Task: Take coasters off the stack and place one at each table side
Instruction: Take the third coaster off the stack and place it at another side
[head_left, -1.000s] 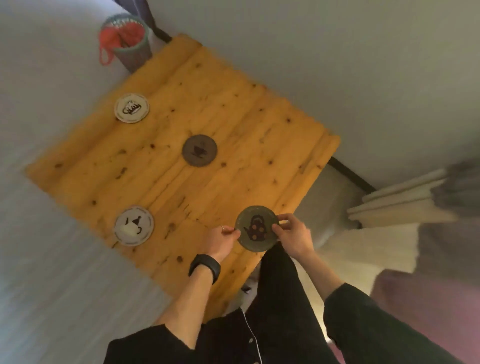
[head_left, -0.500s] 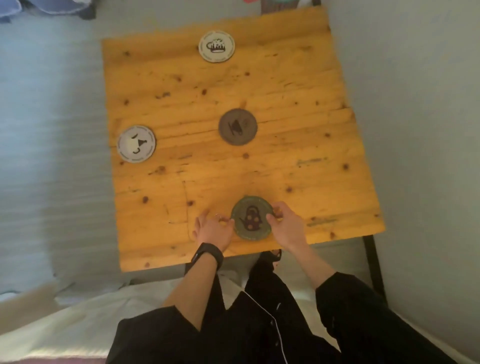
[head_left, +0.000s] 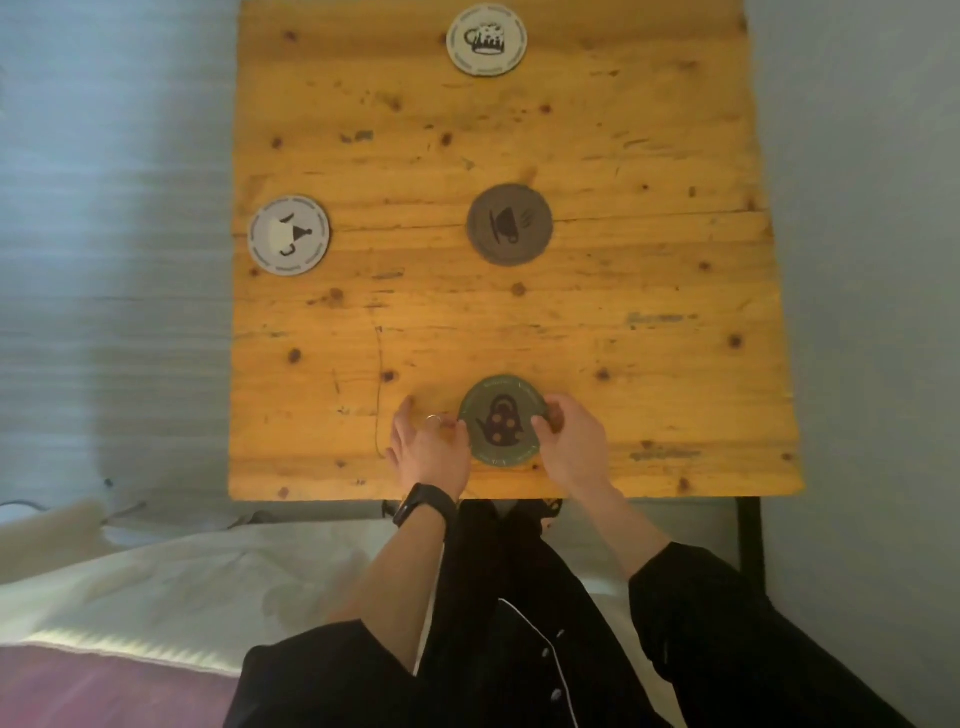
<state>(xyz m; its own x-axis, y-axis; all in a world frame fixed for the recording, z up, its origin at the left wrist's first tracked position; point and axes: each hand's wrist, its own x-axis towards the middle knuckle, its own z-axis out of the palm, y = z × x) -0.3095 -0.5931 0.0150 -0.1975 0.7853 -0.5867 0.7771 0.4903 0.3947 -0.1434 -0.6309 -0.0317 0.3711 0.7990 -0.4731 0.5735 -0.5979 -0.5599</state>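
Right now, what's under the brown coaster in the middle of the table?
The brown coaster lies flat on the wooden table. Whether more coasters are stacked beneath it cannot be seen from above; its face covers whatever lies under it.

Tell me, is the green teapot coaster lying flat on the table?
Apparently flat: the green teapot coaster looks level on the wooden table, fingertips of both hands at its edges.

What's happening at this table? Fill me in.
A person is setting out coasters on a wooden table. Both hands, left hand and right hand, hold the green teapot coaster at the near edge. A beer-mug coaster lies at the far side, a pale coaster at the left, a brown teacup coaster mid-table. The right side has none.
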